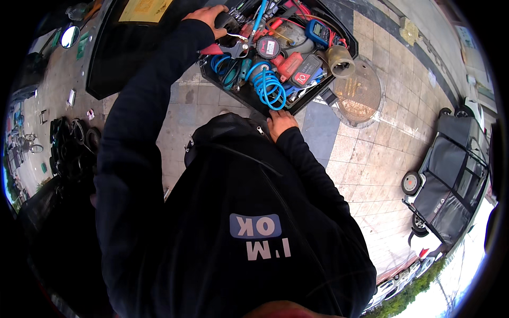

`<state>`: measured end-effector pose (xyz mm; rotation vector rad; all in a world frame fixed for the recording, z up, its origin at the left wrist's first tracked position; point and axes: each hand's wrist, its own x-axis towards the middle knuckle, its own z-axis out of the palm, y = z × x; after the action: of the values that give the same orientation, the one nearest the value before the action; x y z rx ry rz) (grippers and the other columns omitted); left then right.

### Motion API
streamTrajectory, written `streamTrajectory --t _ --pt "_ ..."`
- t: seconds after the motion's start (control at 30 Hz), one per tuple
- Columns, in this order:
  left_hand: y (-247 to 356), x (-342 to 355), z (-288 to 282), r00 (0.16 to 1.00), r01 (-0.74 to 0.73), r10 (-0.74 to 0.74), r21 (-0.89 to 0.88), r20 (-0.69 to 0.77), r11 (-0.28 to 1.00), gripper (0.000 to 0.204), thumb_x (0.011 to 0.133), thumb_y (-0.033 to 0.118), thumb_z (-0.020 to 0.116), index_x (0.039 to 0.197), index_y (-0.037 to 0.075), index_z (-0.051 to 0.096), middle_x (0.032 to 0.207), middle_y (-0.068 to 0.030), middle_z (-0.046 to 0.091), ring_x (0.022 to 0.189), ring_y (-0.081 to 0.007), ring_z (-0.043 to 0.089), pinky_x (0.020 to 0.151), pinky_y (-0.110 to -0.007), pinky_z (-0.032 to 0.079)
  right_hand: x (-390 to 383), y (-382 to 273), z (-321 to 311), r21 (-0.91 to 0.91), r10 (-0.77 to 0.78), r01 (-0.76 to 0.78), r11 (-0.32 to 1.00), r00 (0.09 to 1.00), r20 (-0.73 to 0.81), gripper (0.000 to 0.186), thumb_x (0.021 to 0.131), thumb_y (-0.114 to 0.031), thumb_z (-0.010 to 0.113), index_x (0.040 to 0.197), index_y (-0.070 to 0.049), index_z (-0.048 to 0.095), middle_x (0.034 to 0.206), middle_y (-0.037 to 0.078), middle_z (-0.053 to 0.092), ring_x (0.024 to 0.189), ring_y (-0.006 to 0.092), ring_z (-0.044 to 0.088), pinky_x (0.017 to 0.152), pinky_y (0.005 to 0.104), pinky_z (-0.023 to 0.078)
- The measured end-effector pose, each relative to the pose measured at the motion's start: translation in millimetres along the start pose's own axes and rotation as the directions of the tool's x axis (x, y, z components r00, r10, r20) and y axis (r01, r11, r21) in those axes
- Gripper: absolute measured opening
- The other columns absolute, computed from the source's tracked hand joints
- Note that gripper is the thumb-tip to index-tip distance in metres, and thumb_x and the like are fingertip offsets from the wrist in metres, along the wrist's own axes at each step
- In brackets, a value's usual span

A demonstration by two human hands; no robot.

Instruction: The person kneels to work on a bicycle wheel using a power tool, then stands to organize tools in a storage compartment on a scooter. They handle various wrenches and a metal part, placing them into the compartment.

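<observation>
A black open toolbox [241, 96] full of tools lies in front of me. My left hand [209, 20] is at its left side, fingers bent against a dark object [227, 24] that I cannot make out. Just below that hand lies a red-handled cutting tool [212, 50]. With its fingers over the near rim, my right hand [281, 124] grips the toolbox. Inside are a coiled blue hose [269, 87], a round dark case with a pink-marked label [269, 47], a red and black battery pack [305, 70] and a blue multimeter [318, 33].
A tan cup-shaped part [340, 61] sits at the toolbox's right corner. Beyond it, a round manhole cover [363, 98] is set in the paving. A covered three-wheeler-like vehicle [450, 185] stands far right. Black tyres [74, 146] are piled left, below a dark panel [132, 45] bearing a yellow sheet.
</observation>
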<state>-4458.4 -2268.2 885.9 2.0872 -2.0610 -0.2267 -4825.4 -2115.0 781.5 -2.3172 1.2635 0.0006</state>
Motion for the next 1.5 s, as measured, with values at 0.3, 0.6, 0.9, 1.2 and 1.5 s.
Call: streamTrajectory --t 0.3,0.6,0.9,1.2,1.5 --pt "7.0 4.1 -75.9 0.959 0.083 -0.154 -0.284 -0.24 0.955 0.052 0.071 0.025 0.076 0.115 0.008 0.055 0.107 -0.0227 0.066 0.103 -0.0415 0.062 0.09 -0.046 0.051 101.3 25.5 44.5 -0.306 0.213 -0.071 0.949 0.861 0.462 0.039 0.085 -0.03 0.064 0.117 -0.007 0.066 0.12 0.019 0.067 0.108 0.0365 0.066 0.09 0.0466 0.054" --pt "38.9 -81.9 -135.2 0.815 -0.192 -0.2 -0.579 -0.544 0.792 0.048 0.072 0.006 0.069 0.117 0.001 0.052 0.098 -0.0162 0.065 0.088 -0.025 0.067 0.079 -0.035 0.054 -5.0 22.0 -103.5 -0.077 0.222 -0.215 0.974 0.815 0.536 0.046 0.079 -0.028 0.069 0.119 -0.005 0.068 0.103 0.02 0.071 0.098 0.036 0.068 0.086 0.0434 0.054" --pt "44.9 -185.5 -107.2 0.876 0.061 -0.48 -0.978 -0.044 0.201 0.047 0.079 -0.001 0.065 0.124 -0.002 0.052 0.089 -0.0087 0.065 0.053 -0.0105 0.056 0.038 -0.023 0.041 -134.9 48.6 -76.8 0.736 0.143 -0.595 0.322 0.8 0.583 0.05 0.084 -0.001 0.051 0.134 0.007 0.051 0.075 0.007 0.057 0.049 0.0125 0.05 0.045 0.026 0.041" --pt "95.4 -223.8 -3.6 0.644 0.587 -0.541 -0.803 0.541 -0.105 0.035 0.081 0.018 0.063 0.113 0.003 0.063 0.076 -0.0082 0.064 0.04 -0.0146 0.048 0.033 -0.029 0.037 -138.8 123.5 -117.4 0.69 -0.031 -0.672 0.269 0.71 0.704 0.053 0.08 -0.003 0.052 0.132 0.007 0.055 0.071 0.006 0.058 0.046 0.0089 0.046 0.042 0.0235 0.037" --pt "124.7 -166.9 128.0 0.501 0.831 -0.611 -0.536 0.612 0.145 0.036 0.075 0.029 0.069 0.096 -0.001 0.068 0.06 -0.0096 0.055 0.044 -0.0222 0.052 0.042 -0.04 0.041 -153.2 204.8 -135.1 0.739 -0.085 -0.635 0.223 0.743 0.664 0.056 0.079 -0.003 0.052 0.134 0.006 0.054 0.074 0.007 0.059 0.045 0.0099 0.047 0.042 0.0236 0.037"
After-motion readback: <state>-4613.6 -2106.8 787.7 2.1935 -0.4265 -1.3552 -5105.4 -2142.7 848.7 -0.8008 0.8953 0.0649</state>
